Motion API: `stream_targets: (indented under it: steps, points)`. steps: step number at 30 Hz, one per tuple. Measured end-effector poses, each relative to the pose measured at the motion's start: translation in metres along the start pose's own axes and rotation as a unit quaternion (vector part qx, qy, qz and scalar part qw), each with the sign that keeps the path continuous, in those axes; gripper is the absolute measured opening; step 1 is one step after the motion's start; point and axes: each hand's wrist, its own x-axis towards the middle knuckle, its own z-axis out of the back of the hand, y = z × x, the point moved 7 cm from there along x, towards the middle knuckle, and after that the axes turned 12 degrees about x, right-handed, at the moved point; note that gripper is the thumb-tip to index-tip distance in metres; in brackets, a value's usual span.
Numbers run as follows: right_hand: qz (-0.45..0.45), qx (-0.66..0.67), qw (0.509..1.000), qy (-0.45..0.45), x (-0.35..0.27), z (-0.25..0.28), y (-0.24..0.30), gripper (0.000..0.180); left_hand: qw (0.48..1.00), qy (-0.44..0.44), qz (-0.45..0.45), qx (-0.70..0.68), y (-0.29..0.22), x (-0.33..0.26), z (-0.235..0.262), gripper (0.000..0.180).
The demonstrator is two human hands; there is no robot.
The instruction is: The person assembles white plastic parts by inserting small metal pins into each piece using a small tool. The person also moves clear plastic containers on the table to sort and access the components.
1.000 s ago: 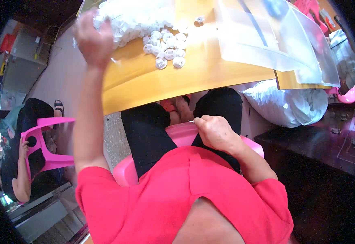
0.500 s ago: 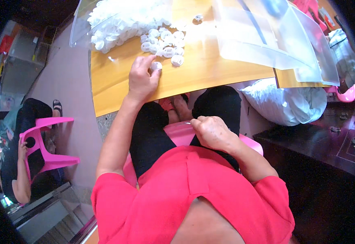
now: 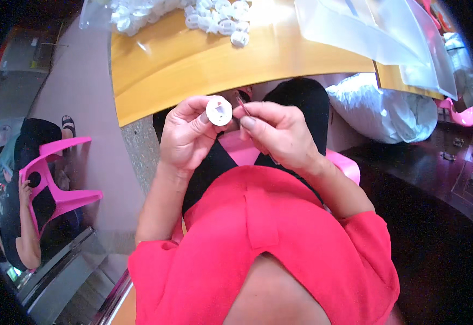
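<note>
Just past the table's near edge, above my lap, my left hand (image 3: 184,135) pinches a round white plastic piece (image 3: 225,115) between thumb and fingers. Its hollow face, with a rim and a small inner slot, shows. My right hand (image 3: 284,131) is closed on a thin, slender tool (image 3: 242,105), its tip pointing up beside the piece with a small gap between them. Whether the tool is a blade or tweezers I cannot make out. Several more white plastic pieces (image 3: 218,17) lie loose on the table, with one piece (image 3: 239,38) nearest me.
A clear bin (image 3: 96,15) beside a big heap of white pieces (image 3: 133,13) is at the far left of the wooden table (image 3: 166,70). Translucent bins (image 3: 350,38) stand at the right, above a white sack (image 3: 388,111). Another person sits on a pink chair (image 3: 57,187) at the left.
My left hand has picked up a white piece from the table and drawn it back toward me. My right hand has risen to meet it, bringing the tool up. The view has tilted lower.
</note>
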Motion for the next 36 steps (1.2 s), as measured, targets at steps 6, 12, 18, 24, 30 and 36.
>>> stream_targets:
  steps: [6, 12, 18, 24, 30, 36]
  points:
    - [0.002, -0.031, 0.999, -0.035, -0.005, -0.011, 0.001, 0.016, 1.000, -0.027, 0.002, 0.015, -0.001, -0.018, -0.009, 0.021]
    - [-0.064, 0.036, 0.997, -0.027, -0.003, -0.012, -0.011, 0.017, 0.990, -0.114, 0.011, 0.085, -0.004, -0.030, -0.012, 0.021]
    - [0.064, -0.288, 0.955, 0.024, 0.003, -0.012, 0.013, 0.018, 0.992, -0.012, 0.102, 0.076, 0.009, -0.028, -0.002, 0.022]
    - [0.137, -0.380, 0.913, 0.062, 0.006, -0.021, 0.014, 0.011, 0.991, 0.006, 0.127, 0.036, 0.018, -0.024, 0.001, 0.029]
    - [0.147, -0.318, 0.937, -0.003, 0.000, -0.014, 0.007, 0.013, 0.992, -0.023, 0.042, 0.118, 0.013, -0.023, 0.001, 0.033]
    - [0.150, -0.318, 0.935, 0.044, 0.006, -0.017, 0.004, 0.016, 0.986, -0.009, 0.044, 0.158, 0.010, -0.023, 0.003, 0.035]
